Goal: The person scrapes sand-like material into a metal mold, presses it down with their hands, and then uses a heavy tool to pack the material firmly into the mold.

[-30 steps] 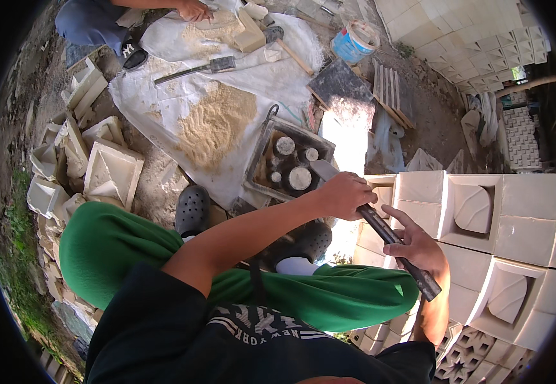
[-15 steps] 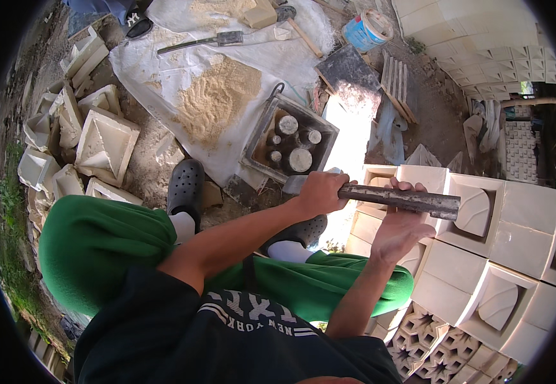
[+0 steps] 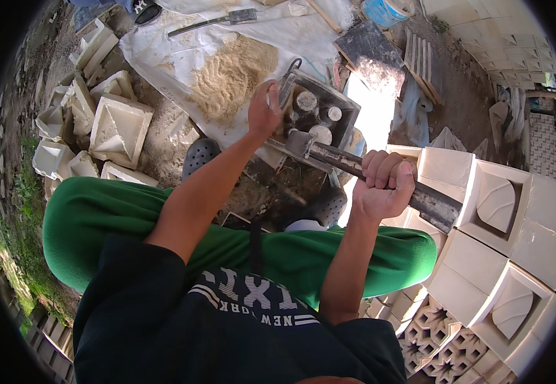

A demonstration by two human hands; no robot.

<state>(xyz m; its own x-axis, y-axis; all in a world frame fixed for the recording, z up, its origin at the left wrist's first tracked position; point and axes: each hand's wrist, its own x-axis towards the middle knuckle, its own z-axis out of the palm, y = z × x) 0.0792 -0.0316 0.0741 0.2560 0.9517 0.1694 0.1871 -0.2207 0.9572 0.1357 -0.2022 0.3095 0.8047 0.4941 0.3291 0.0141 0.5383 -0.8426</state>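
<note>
Right hand [image 3: 385, 185] is fisted round a dark metal bar [image 3: 380, 182], fingers [image 3: 387, 168] clamped on its middle; bar is long, grimy, grey-black, running from about 10 o'clock near the tray to 4 o'clock over the white blocks, square-ish cut end at lower right. Left hand [image 3: 264, 109] is out at 12 o'clock of the bar's far tip, at the rim of the tray [image 3: 348, 109]; fingers curled on something pale, can't tell what, so grip state unclear. Tray is a dark square box with a wire handle, round pale pieces inside. Ground is bare dirt, outdoors, hard sunlight patch at 1 o'clock. White sheet [image 3: 182, 51] at 11 o'clock with a sand pile [image 3: 233, 73] and a trowel [image 3: 217, 19] on it. Square white moulds [image 3: 119, 128] stacked at 9 o'clock, grass strip beyond. White cast blocks [image 3: 495, 198] with leaf-shaped recesses in rows at 3 to 4 o'clock, pierced lattice blocks [image 3: 447, 339] at 5 o'clock. Person sits, green trousers, dark printed shirt, dark clogs [image 3: 200, 155] by the tray. Versus half a second ago: bar was near level with both hands on it; now left hand has let go and moved to the tray, bar tilted down to the right, held by right hand alone.
</note>
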